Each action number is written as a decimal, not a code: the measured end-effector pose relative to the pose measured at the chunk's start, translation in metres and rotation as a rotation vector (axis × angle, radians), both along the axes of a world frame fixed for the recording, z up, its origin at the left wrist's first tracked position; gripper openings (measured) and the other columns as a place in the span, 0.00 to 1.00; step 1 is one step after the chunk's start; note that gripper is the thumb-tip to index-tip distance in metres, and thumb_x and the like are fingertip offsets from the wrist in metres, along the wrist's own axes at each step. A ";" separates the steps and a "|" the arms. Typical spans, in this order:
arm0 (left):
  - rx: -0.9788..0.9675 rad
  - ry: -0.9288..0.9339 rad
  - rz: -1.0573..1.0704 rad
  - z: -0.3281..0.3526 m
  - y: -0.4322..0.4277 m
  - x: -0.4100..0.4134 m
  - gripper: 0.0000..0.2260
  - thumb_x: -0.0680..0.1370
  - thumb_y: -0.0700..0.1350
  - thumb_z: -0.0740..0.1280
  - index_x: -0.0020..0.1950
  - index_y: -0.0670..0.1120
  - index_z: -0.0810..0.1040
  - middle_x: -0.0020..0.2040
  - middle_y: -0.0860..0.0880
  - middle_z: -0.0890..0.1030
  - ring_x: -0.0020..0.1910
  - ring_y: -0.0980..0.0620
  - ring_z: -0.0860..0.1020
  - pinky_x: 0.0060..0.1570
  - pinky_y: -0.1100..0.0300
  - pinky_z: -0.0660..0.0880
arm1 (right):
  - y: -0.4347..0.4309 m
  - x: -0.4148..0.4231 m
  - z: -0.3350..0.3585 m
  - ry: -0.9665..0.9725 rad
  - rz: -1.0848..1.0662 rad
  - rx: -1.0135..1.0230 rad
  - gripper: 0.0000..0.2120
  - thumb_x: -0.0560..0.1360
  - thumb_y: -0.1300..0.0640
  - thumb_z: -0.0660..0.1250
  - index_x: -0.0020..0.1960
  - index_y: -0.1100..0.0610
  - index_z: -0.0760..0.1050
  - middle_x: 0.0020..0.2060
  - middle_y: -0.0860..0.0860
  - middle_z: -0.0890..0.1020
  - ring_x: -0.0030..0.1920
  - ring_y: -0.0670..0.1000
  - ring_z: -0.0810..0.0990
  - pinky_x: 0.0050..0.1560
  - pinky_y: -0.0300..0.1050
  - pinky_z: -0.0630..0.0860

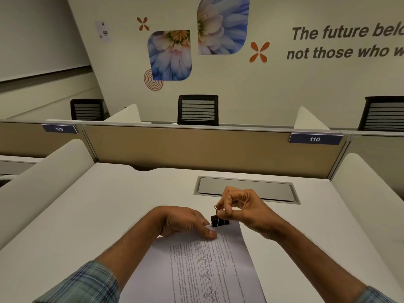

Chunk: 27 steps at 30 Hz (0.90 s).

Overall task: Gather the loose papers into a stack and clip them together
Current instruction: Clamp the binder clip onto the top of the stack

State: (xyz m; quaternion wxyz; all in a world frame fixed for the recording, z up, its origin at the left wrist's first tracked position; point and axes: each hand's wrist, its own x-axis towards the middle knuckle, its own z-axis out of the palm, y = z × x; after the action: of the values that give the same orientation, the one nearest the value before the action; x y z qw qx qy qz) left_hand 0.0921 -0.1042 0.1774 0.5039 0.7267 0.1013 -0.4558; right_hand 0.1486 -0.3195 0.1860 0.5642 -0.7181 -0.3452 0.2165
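A stack of printed papers (pixel 203 270) lies on the white desk (pixel 87 215), its far edge pointing away from me. A black binder clip (pixel 219 221) sits on that far edge, its wire handles raised. My right hand (pixel 244 212) pinches the wire handles between thumb and fingers just above the clip. My left hand (pixel 185 221) grips the far left corner of the stack, thumb pressed on top of the sheets next to the clip.
A grey cable-tray lid (pixel 247 190) is set into the desk just beyond my hands. A tan partition (pixel 196 147) closes the back, with white curved dividers (pixel 43 178) on both sides. Black office chairs (pixel 197 110) stand behind the partition.
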 end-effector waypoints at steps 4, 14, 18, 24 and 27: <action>0.004 -0.006 -0.010 -0.001 -0.001 0.000 0.10 0.80 0.51 0.71 0.55 0.47 0.85 0.55 0.44 0.85 0.49 0.46 0.84 0.59 0.50 0.80 | 0.000 0.001 -0.001 0.017 -0.016 0.011 0.13 0.72 0.67 0.76 0.33 0.57 0.77 0.39 0.53 0.79 0.48 0.49 0.85 0.51 0.39 0.82; -0.008 -0.020 -0.014 0.002 -0.004 -0.001 0.12 0.80 0.50 0.70 0.58 0.45 0.83 0.56 0.43 0.85 0.48 0.47 0.85 0.56 0.52 0.81 | 0.000 0.004 0.002 0.193 -0.022 0.069 0.14 0.72 0.72 0.74 0.33 0.58 0.76 0.36 0.56 0.82 0.46 0.50 0.85 0.52 0.46 0.82; 0.005 -0.015 0.016 0.000 -0.005 -0.001 0.13 0.79 0.50 0.72 0.58 0.43 0.82 0.57 0.42 0.84 0.50 0.45 0.84 0.59 0.51 0.80 | 0.001 0.001 0.003 0.201 -0.026 0.062 0.12 0.72 0.71 0.74 0.34 0.60 0.76 0.36 0.56 0.82 0.46 0.50 0.85 0.54 0.48 0.83; 0.022 -0.036 0.022 -0.001 -0.005 -0.003 0.09 0.80 0.51 0.71 0.49 0.46 0.86 0.50 0.46 0.87 0.47 0.47 0.84 0.55 0.54 0.81 | 0.008 -0.005 0.001 0.151 -0.091 -0.009 0.12 0.72 0.68 0.75 0.34 0.58 0.77 0.34 0.52 0.83 0.43 0.49 0.85 0.51 0.44 0.83; 0.025 -0.030 -0.002 0.000 -0.005 -0.004 0.10 0.80 0.51 0.69 0.51 0.46 0.86 0.50 0.47 0.87 0.46 0.48 0.85 0.53 0.56 0.82 | 0.010 -0.008 0.002 0.114 -0.082 -0.029 0.14 0.72 0.69 0.75 0.33 0.57 0.77 0.34 0.51 0.82 0.43 0.50 0.84 0.51 0.44 0.84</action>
State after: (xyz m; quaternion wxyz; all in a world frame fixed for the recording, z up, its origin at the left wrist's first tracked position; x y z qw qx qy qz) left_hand 0.0884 -0.1093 0.1772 0.4958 0.7398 0.0984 -0.4441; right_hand 0.1409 -0.3092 0.1885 0.5809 -0.7261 -0.2797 0.2389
